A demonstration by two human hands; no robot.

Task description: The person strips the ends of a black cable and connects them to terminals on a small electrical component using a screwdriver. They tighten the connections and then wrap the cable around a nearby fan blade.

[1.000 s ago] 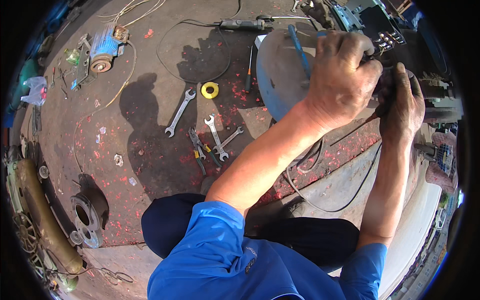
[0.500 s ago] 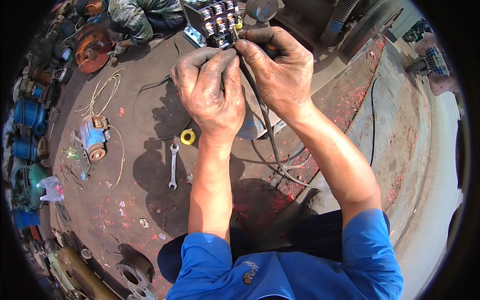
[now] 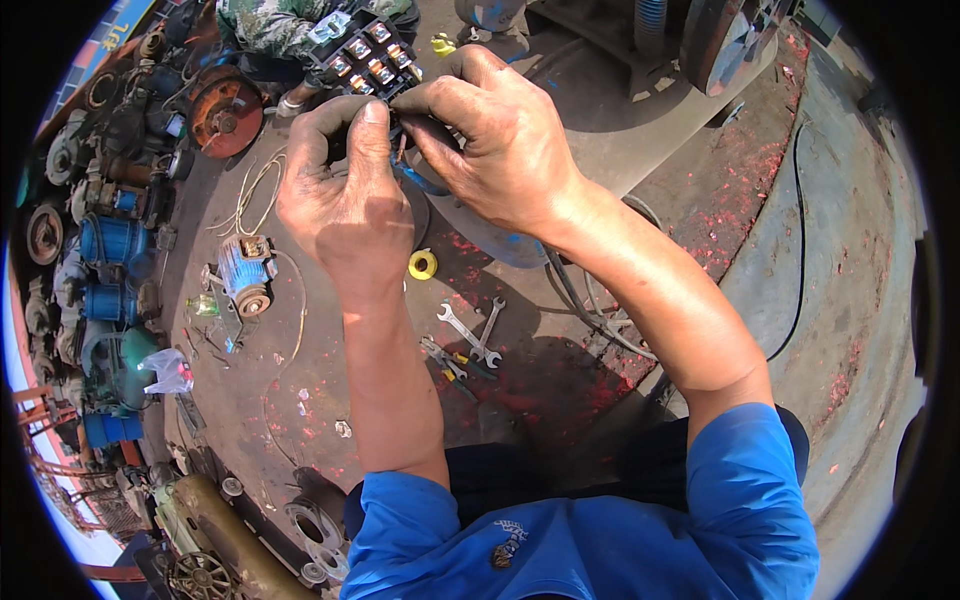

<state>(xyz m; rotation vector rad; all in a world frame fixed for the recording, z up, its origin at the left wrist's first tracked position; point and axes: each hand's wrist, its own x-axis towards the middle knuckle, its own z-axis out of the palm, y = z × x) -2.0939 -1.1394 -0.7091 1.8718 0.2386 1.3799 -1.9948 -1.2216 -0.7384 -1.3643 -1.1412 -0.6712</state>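
Left hand (image 3: 345, 195), right hand (image 3: 505, 135) meet by near edge of black terminal block (image 3: 372, 62), just beyond fingers; long axis unclear, neither clearly nearer. Fingers curled; clamped or not, can't tell.

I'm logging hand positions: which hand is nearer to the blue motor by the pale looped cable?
Left. The left hand appears above and right of the blue motor in the picture; the right hand is higher and farther right.
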